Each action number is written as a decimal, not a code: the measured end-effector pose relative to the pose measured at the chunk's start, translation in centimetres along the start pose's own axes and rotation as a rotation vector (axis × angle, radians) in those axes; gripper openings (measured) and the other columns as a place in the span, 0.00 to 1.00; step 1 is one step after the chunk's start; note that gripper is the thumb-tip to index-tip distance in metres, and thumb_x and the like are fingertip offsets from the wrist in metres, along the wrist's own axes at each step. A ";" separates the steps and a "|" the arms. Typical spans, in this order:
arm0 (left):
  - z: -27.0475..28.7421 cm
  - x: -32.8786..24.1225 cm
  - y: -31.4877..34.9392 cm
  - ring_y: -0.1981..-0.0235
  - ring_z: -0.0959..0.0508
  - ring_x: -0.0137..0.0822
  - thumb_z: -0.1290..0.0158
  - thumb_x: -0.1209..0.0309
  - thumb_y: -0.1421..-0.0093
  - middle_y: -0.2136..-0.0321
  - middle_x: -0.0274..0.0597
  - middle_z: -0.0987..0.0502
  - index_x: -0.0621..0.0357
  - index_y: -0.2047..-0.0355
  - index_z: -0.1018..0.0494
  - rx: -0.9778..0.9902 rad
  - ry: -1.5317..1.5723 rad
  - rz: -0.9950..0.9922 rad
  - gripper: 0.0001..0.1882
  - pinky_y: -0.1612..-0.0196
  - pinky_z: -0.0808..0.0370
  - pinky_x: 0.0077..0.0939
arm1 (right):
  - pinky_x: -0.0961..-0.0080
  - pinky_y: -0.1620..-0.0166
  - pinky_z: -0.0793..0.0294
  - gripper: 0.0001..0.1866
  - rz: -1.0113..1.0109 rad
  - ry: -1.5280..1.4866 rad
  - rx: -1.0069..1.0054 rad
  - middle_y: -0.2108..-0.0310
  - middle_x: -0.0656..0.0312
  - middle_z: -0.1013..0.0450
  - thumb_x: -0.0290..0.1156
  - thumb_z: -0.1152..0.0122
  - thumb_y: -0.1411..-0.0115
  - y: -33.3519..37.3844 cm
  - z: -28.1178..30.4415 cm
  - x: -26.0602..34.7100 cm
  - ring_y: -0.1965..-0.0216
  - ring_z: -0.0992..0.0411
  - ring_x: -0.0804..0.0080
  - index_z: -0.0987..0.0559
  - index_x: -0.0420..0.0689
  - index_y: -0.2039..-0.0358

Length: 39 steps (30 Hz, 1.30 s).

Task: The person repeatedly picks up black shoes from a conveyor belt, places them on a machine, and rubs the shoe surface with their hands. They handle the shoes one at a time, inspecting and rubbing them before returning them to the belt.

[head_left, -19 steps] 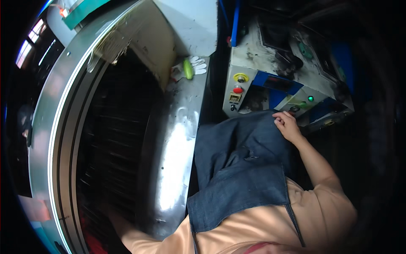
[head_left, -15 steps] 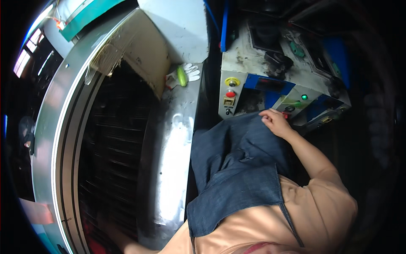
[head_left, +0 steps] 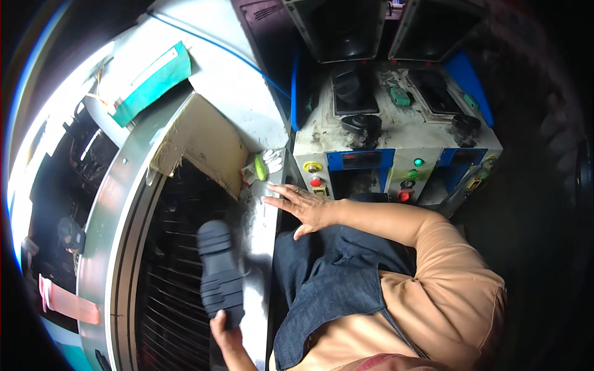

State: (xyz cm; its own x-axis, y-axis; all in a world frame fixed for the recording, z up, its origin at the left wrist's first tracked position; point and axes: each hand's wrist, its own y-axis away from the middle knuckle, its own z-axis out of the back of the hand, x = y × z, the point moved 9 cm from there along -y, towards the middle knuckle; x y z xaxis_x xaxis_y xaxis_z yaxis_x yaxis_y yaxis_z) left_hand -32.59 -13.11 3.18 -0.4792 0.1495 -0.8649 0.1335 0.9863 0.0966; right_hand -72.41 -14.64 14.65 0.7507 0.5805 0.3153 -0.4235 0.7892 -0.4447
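Observation:
My left hand [head_left: 226,334] grips one end of a black shoe sole [head_left: 221,272], the thumb lying on the end nearest me. Its grooved tread faces up, so whether an upper is attached below cannot be told. The sole is above the metal ledge and the slatted dark conveyor [head_left: 170,290]. My right hand [head_left: 304,207] is open, fingers spread, over the ledge's edge [head_left: 255,201] and holding nothing. Just beyond its fingertips lie a green cucumber-like thing [head_left: 260,167] and a white glove [head_left: 272,162].
A grey-white machine [head_left: 396,139] with buttons, black moulds and two raised dark lids [head_left: 337,31] stands ahead to the right. A worn cardboard panel [head_left: 207,139] stands at the conveyor's far end. A pink strip [head_left: 68,301] hangs at the left rail.
My left hand has come up from the dark conveyor and now shows the black shoe sole. My right hand has moved left from beside the machine to over the ledge. The view has shifted.

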 end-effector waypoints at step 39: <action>-66.9 10.3 -0.5 0.37 0.33 0.45 0.48 0.44 0.34 0.37 0.59 0.34 0.63 0.30 0.49 1.047 -0.564 -0.146 0.45 0.37 0.36 0.34 | 0.62 0.36 0.34 0.35 -0.421 -1.502 -1.084 0.42 0.58 0.28 0.36 0.33 0.43 35.7 17.0 -7.1 0.41 0.30 0.65 0.32 0.40 0.37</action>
State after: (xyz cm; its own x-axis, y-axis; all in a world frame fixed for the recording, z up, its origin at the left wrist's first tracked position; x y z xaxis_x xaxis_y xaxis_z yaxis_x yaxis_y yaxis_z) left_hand -95.61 -7.46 27.20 -0.1359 -0.2689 -0.9535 0.8762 0.4166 -0.2423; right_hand -101.47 12.81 10.74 -0.5475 0.5517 0.6292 0.5484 0.8045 -0.2282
